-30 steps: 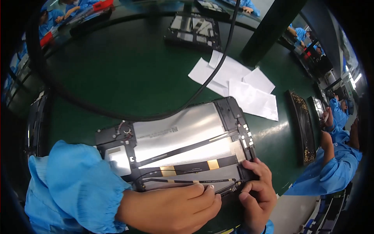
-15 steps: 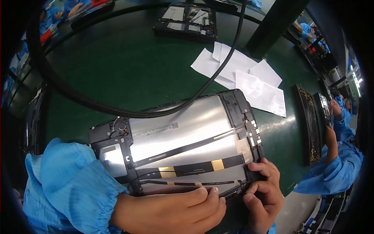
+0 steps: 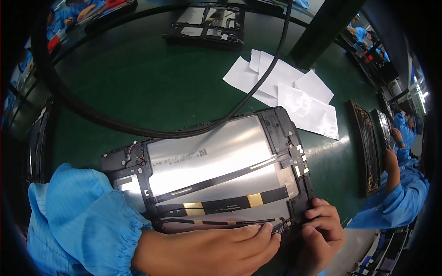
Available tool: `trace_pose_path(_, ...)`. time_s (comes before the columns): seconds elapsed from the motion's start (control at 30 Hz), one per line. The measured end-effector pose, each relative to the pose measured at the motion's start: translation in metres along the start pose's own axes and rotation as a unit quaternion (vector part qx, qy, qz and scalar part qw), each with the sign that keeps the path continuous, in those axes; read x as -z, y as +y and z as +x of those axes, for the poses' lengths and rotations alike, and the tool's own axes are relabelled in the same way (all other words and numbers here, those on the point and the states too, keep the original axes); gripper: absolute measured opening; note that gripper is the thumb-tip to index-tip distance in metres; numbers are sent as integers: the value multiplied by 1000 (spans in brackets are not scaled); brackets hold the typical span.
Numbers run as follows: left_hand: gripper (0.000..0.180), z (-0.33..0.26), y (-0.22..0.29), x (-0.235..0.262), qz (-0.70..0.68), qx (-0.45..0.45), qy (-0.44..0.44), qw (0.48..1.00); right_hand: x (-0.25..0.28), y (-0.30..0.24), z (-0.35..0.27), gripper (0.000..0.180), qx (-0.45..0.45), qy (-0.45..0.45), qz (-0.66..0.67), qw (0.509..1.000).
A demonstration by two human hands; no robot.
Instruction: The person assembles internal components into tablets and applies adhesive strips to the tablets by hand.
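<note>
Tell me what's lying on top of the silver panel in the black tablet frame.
Thin black flex strips with gold patches cross the silver metal panel. The left hand covers its lower edge, the right hand its lower-right corner, so nothing there can be seen.

Close head-worn view, facing down

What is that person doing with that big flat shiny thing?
A person in blue sleeves is working on an opened tablet back, a black frame with a silver panel and thin flat cables, lying on a green table. The left hand lies across its near edge, fingertips pressing by the lower right corner. The right hand grips that corner. A thick black cable hangs over the table, and white paper sheets lie behind. Another worker sits to the right.
</note>
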State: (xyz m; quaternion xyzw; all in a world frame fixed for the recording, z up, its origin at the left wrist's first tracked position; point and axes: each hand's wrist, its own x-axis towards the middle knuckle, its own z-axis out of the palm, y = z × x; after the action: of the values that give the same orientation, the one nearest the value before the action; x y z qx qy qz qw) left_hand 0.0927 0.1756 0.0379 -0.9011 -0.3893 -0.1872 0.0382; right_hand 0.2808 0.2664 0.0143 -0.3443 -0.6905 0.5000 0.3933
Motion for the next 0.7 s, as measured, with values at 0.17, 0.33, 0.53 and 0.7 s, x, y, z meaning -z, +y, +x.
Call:
trace_pose_path(0.17, 36, 0, 6, -9, -4, -11, -6, 1000, 5, -8, 2, 15, 94, -99, -94, 986)
trace_pose_path(0.33, 37, -4, 21, -43, -90, 114, 184, 972, 1, -7, 3, 16, 96, -103, -157, 977)
trace_pose_path(0.53, 37, 0, 18, -37, -98, 131, 203, 965, -2, -11, 6, 15, 111, -102, -186, 971)
trace_pose_path(0.7, 34, 6, 1, -7, -37, 26, 6, 999, -2, -14, 8, 14, 138, -109, -219, 960)
